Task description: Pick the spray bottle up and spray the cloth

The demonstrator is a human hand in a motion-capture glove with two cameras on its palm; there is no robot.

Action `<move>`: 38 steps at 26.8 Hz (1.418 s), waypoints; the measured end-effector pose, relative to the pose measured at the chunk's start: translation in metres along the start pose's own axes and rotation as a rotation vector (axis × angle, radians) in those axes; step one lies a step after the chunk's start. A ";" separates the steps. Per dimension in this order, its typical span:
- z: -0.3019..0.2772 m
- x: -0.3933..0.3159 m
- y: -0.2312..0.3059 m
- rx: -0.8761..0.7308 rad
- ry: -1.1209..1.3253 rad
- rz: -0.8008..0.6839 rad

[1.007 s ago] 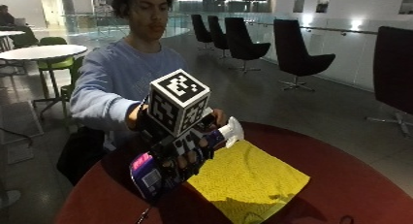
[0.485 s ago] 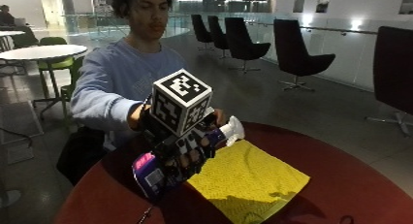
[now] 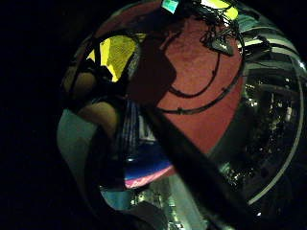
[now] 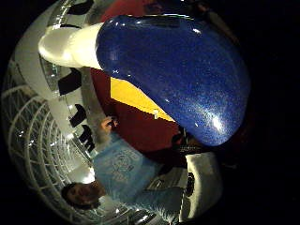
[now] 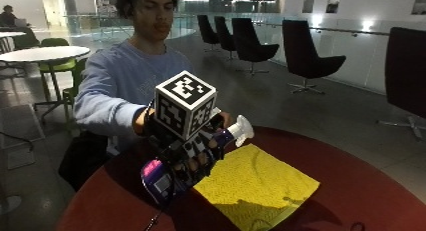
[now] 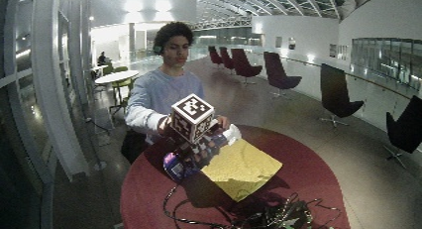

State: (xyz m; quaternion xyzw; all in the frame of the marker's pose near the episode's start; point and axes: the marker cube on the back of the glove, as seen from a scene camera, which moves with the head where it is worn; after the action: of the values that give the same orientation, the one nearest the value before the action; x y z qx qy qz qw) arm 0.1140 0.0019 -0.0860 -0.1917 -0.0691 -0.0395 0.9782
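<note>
My gloved right hand (image 5: 192,158) grips a blue spray bottle (image 5: 158,183) and holds it tilted above the red round table (image 5: 353,191). Its white nozzle (image 5: 241,130) points out over the near edge of the yellow cloth (image 5: 256,188), which lies flat on the table. In the thumb side palm view the blue bottle body (image 4: 178,70) fills much of the picture, with the white nozzle (image 4: 70,44) and the cloth (image 4: 133,96) beyond it. The little finger side palm view shows the bottle's label (image 3: 139,158) close up and the cloth (image 3: 115,50) past it. The bare left hand (image 5: 223,118) stays behind the bottle.
A tangle of black cables (image 6: 264,216) lies at the table's front edge, also seen as cables (image 3: 211,81) on the red top. The person sits at the far side of the table (image 6: 303,174). Dark chairs (image 5: 303,56) stand well behind.
</note>
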 end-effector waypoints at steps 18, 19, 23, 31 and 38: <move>-0.003 -0.068 0.010 0.378 -0.659 -0.388; -0.003 -0.073 0.010 0.401 -0.710 -0.410; 0.001 -0.099 0.012 0.444 -0.872 -0.492; 0.027 -0.185 0.010 0.386 -0.989 -0.659; 0.068 -0.266 0.002 0.316 -1.044 -0.720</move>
State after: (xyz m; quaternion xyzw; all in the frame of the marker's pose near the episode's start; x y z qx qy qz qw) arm -0.1567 0.0430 -0.0647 -0.0046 -0.6001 -0.2558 0.7579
